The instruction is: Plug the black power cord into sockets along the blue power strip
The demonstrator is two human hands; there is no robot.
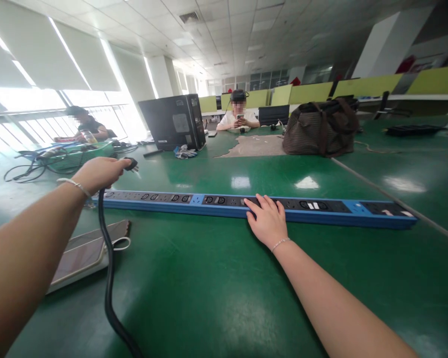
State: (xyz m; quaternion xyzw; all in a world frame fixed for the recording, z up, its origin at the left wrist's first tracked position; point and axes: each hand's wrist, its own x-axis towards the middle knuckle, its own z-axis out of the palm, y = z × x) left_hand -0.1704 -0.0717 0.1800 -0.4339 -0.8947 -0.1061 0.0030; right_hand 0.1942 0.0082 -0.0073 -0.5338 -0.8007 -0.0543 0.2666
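A long blue power strip (224, 209) with black socket panels lies across the green table. My left hand (99, 175) is closed round a black power plug (132, 164), held above the strip's left end with its metal prongs pointing right. From that hand a thick black cable (110, 258) hangs down to the near edge of the view. My right hand (268, 216) rests on the strip right of its middle, fingers stretched out over the sockets and not wrapped round it.
A phone (82, 253) and a white loop lie left of the cable. Behind the strip stand a black computer case (173, 122), gloves (185, 152), a green basket of cables (76, 154) and a brown bag (319, 127). Two people sit at the far side, one holding a phone.
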